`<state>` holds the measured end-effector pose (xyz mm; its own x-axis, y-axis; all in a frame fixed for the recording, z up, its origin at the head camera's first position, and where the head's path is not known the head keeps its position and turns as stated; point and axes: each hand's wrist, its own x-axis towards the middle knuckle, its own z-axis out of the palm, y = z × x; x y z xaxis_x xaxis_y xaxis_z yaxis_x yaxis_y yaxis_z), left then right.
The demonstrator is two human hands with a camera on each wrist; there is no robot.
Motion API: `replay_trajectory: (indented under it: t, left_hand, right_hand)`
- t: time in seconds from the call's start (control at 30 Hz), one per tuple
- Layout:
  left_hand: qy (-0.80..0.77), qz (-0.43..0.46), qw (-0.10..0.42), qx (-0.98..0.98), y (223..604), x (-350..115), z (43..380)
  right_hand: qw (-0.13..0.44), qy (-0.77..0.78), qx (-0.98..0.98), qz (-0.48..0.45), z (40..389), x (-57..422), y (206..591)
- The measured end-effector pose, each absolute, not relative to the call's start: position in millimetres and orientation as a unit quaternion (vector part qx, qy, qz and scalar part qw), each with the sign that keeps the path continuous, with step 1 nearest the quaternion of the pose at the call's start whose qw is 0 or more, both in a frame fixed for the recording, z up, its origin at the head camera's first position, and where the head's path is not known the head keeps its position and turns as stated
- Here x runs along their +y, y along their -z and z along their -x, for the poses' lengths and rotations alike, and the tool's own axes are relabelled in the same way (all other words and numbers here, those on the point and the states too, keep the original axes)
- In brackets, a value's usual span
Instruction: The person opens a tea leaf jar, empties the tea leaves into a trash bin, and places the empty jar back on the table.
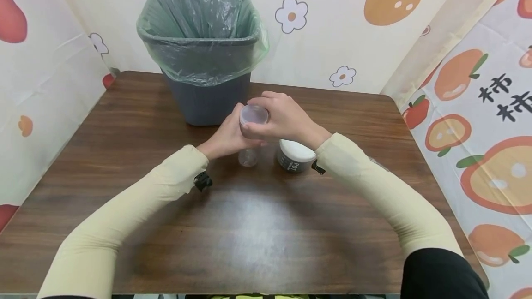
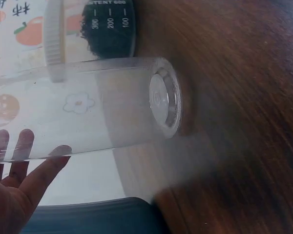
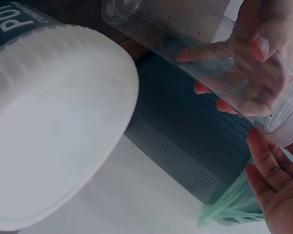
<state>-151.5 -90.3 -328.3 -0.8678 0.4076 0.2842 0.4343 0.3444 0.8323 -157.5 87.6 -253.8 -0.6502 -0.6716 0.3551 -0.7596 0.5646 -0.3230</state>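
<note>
A clear plastic jar [image 2: 132, 102], tall and cylindrical, is held upright over the table by my left hand [image 1: 228, 136], whose fingers wrap its side. Through its wall a few dark specks show in the right wrist view. At its top, my right hand [image 1: 287, 116] grips the round translucent lid [image 1: 254, 114], thumb on the near side and fingers on the far side. The jar's base [image 1: 248, 157] shows below my hands. Whether the lid's thread is engaged cannot be told. Just right of the jar stands a dark tub [image 1: 291, 164] with a white lid [image 3: 53, 126].
A dark bin [image 1: 212, 100] with a green liner [image 1: 208, 61] stands at the back of the brown wooden table [image 1: 249, 234], behind my hands. Fruit-patterned cloth [image 1: 324, 45] hangs behind and at both sides.
</note>
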Motion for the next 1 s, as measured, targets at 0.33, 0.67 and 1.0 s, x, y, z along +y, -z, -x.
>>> replay_trajectory:
  t: [0.33,0.67,1.0]
  left_hand:
    - [0.55,0.251,-0.02,-0.796,333.1,-94.7,150.4]
    - [0.57,0.241,-0.054,-0.783,334.2,-96.3,149.6]
    - [0.559,0.243,-0.062,-0.79,336.1,-97.9,148.3]
  right_hand:
    - [0.076,-0.274,-0.872,-0.398,160.0,87.0,255.7]
    - [0.04,-0.267,-0.892,-0.362,161.6,87.6,252.5]
    - [0.05,-0.215,-0.904,-0.365,159.7,88.0,250.7]
